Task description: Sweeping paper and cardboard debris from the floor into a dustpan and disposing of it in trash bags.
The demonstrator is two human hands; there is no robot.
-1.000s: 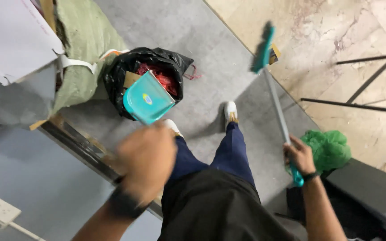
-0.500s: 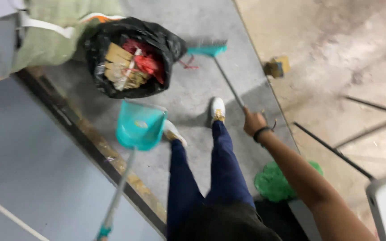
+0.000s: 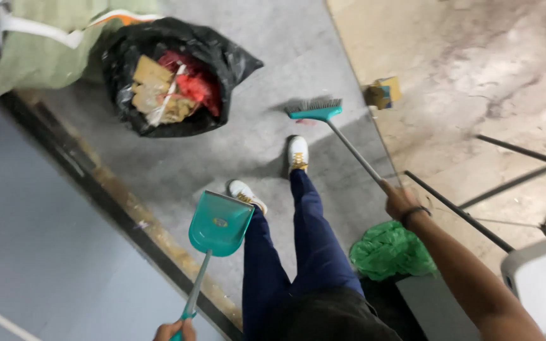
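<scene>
The right hand grips the grey handle of a teal broom, whose bristles rest on the grey floor just ahead of the white shoes. The left hand, at the bottom edge, is closed around the handle of a teal dustpan held above the floor near the open black rubbish bag.

Left hand closed on the end of a long handle, teal dustpan held up over the grey floor beside the white shoes. Right hand closed around the grey stick of a teal broom, bristles down on the floor. Farther off, an open black rubbish bag holding cardboard and red scraps, close beside a green sack; a crumpled green bag near the right forearm.
</scene>
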